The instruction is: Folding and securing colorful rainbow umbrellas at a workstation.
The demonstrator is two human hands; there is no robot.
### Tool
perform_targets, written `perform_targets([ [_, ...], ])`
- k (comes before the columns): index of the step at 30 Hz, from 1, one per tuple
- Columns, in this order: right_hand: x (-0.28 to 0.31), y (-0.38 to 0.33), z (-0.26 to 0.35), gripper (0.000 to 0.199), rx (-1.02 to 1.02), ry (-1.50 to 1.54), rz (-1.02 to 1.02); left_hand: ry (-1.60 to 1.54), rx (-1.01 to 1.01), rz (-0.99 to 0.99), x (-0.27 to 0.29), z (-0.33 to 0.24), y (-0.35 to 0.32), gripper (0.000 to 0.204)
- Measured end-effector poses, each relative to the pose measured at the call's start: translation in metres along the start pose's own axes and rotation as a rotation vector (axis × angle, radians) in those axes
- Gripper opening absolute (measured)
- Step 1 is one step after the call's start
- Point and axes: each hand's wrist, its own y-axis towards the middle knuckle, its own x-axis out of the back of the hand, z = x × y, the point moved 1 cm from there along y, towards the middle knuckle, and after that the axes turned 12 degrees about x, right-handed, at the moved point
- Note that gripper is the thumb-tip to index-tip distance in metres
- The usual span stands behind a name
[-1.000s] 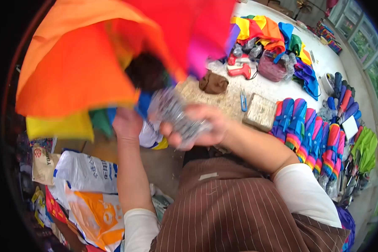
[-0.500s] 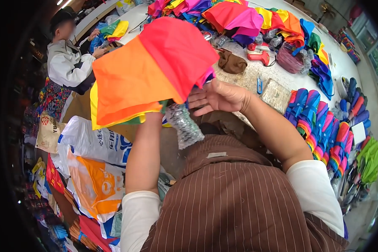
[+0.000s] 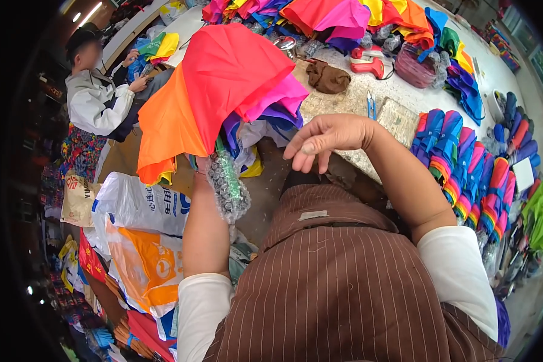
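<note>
Cluttered worktable point(image 3: 344, 99) at frame top. Left hand point(image 3: 204, 166), mostly hidden, gripping rainbow fabric umbrella point(image 3: 223, 90) with bubble-wrapped handle point(image 3: 226, 187), frame centre-left. Right hand point(image 3: 329, 136) hovering empty, fingers loosely spread. Advice: steady handle before folding canopy.

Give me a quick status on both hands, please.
Left hand grips the half-open rainbow fabric umbrella, bubble-wrapped handle. Right hand free, fingers loose, beside it. Nothing between them.

Even, bright light falls on the pale surface point(image 3: 344, 99) and saturates the coloured fabric without harsh shadows, while the left side sinks into dimness broken by small ceiling lights, the fisheye bends edges into a black rim, and the right hand point(image 3: 332, 137) looks slightly soft.
</note>
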Motion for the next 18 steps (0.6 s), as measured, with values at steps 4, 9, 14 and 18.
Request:
perform_targets([
  [4, 0.007, -0.009, 0.002, 0.051, 0.039, 0.047, -0.063, -0.043, 0.044, 0.108, 0.008, 0.001, -0.011, 0.063],
  [9, 0.021, -0.023, 0.005, 0.044, 0.096, 0.121, -0.035, -0.103, 0.069, 0.245, 0.019, -0.013, 0.003, 0.063],
  [14, 0.010, -0.014, 0.010, 0.047, 0.096, 0.067, -0.238, -0.166, 0.114, 0.386, 0.026, -0.008, 0.005, 0.063],
  [18, 0.007, -0.009, 0.020, 0.043, 0.113, 0.073, -0.208, -0.213, 0.130, 0.486, 0.033, -0.019, 0.031, 0.064],
])
